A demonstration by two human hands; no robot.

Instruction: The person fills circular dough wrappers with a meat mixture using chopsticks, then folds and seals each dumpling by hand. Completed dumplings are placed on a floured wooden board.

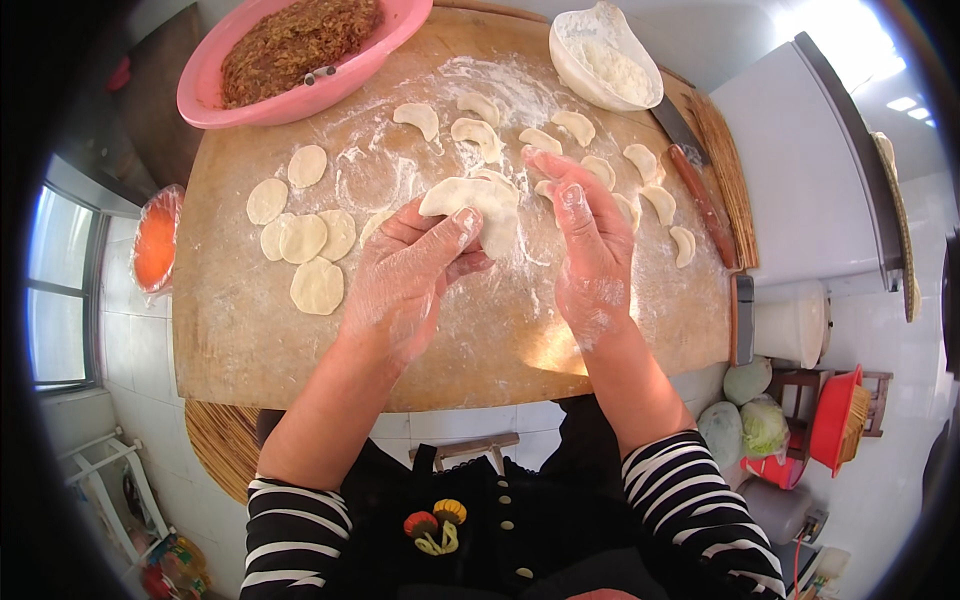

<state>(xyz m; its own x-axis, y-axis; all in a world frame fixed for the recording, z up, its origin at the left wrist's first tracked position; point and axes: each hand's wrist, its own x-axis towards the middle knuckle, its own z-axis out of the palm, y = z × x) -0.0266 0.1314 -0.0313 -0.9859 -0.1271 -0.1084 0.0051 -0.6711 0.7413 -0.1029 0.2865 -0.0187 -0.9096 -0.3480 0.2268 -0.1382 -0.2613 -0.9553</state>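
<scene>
My left hand holds a folded, crescent-shaped dumpling between thumb and fingers, above a floured wooden board. Just right of it, my right hand is raised with its fingers apart and nothing in them. Flour dusts both hands. Several shaped dumplings lie beyond and to the right of my hands. Several round dough wrappers rest at the left, some overlapping. A pink basin of brown minced filling stands at the far left, with a utensil's end showing in it.
A white bowl of flour stands at the far right. Beside it lie a knife, a reddish rolling pin and a straw brush. A plastic-covered orange container is beyond the left edge. A white cabinet stands at the right.
</scene>
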